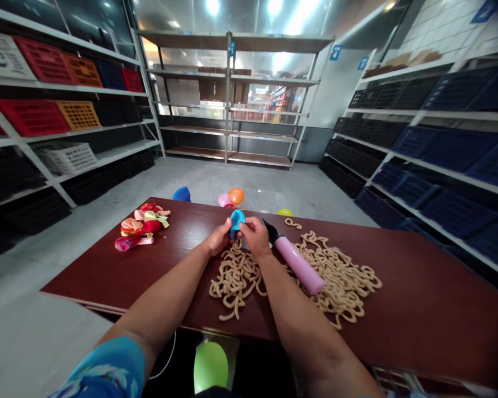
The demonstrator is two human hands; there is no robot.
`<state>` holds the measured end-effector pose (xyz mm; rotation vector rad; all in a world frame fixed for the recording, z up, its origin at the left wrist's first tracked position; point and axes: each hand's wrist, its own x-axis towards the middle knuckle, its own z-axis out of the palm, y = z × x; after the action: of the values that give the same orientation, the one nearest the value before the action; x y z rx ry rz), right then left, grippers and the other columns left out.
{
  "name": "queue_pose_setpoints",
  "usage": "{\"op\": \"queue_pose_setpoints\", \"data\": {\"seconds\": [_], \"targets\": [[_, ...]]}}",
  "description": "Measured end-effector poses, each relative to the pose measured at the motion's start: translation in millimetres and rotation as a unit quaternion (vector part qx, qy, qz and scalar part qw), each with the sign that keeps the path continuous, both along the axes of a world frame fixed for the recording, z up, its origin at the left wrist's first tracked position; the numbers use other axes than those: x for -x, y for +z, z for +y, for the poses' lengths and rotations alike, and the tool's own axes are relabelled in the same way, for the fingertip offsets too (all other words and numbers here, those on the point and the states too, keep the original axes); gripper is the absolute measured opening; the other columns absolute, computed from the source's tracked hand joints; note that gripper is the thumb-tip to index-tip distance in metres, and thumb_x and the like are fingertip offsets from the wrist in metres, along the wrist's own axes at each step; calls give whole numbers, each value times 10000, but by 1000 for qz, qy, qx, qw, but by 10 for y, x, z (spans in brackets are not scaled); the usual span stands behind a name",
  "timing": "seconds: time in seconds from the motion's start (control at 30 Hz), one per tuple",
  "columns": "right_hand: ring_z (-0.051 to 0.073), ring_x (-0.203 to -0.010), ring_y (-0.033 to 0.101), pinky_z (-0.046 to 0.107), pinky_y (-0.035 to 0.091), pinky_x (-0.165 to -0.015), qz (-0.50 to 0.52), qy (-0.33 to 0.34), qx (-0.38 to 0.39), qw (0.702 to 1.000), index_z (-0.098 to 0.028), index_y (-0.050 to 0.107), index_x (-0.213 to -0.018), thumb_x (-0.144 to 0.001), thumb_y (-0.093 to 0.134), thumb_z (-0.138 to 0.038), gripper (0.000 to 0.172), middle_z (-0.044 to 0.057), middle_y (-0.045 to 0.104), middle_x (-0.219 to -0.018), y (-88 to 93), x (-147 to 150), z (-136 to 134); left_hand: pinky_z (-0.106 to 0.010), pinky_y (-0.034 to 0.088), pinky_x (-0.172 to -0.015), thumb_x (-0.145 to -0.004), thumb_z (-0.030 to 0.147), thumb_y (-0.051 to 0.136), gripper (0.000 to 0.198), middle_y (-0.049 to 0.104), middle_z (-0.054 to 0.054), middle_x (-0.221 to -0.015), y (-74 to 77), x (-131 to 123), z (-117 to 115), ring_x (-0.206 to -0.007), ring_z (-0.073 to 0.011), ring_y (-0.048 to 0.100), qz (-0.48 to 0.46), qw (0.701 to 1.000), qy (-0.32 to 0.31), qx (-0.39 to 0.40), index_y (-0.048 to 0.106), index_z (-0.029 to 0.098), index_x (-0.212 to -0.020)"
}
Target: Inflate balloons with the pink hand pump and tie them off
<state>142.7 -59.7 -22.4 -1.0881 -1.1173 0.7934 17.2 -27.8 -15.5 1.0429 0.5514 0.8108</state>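
Note:
Between my two hands, just above the far part of the table, is a limp blue balloon (238,219). My left hand (221,237) pinches its left side, and my right hand (254,235) has fingers closed on its right side. Below them lies a heap of tan curly strands (236,271), and a larger pile of the same strands (344,282) spreads to the right. A pink hand pump (301,265) with a black end rests beside my right hand, partly on the strands. Several flat balloons (145,224) in red, peach and yellow lie at the table's left.
The dark red table (419,287) spans the front. Inflated balloons, one orange (236,195) and one yellow (285,212), show beyond its far edge; a green balloon (211,367) is below the near edge. Shelves with crates (37,117) stand left and right, with a metal rack (228,99) behind.

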Motion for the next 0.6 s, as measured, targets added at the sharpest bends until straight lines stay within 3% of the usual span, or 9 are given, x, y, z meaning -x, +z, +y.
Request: {"op": "queue_pose_setpoints", "data": {"seconds": [0.13,0.27,0.4,0.5,0.6], "targets": [[125,-585,572,263,488,-600,-130,-15,-9,991,-224,599,-859,-756,547,-405,215,-16,628,-709,16,-20,-58,-216,349,-525,-644,445,691,354,589,-64,-668,-88,19,-7,-581,-108,505,38,999,-5,-29,630,108,-731],[137,-662,590,282,488,-696,-219,-34,-25,975,-241,574,-1058,-854,420,-375,289,2,645,-774,99,-12,-130,-193,257,-426,-684,389,673,290,510,-15,-546,-72,36,26,-451,-57,378,52,998,-8,-38,590,112,-664],[142,-777,583,285,472,-746,-303,-93,-61,947,-199,529,-1115,-836,444,-334,322,61,603,-1046,253,-51,-142,-178,131,-357,-744,415,604,294,431,29,-511,-74,83,140,-368,-30,238,-25,996,64,64,585,125,-793],[166,-830,572,306,449,-776,-417,-129,-8,900,-183,545,-1068,-793,502,-313,307,73,603,-1018,415,-207,-188,-161,138,-345,-801,381,537,228,360,53,-498,-60,167,247,-362,-40,242,-144,967,119,173,557,158,-845],[230,-917,557,361,411,-811,-555,-161,86,812,-201,578,-1006,-746,575,-377,314,92,614,-989,538,-457,-394,-160,228,-357,-797,213,537,91,394,42,-540,-40,249,312,-395,-50,314,-255,933,116,227,542,164,-873]]}}
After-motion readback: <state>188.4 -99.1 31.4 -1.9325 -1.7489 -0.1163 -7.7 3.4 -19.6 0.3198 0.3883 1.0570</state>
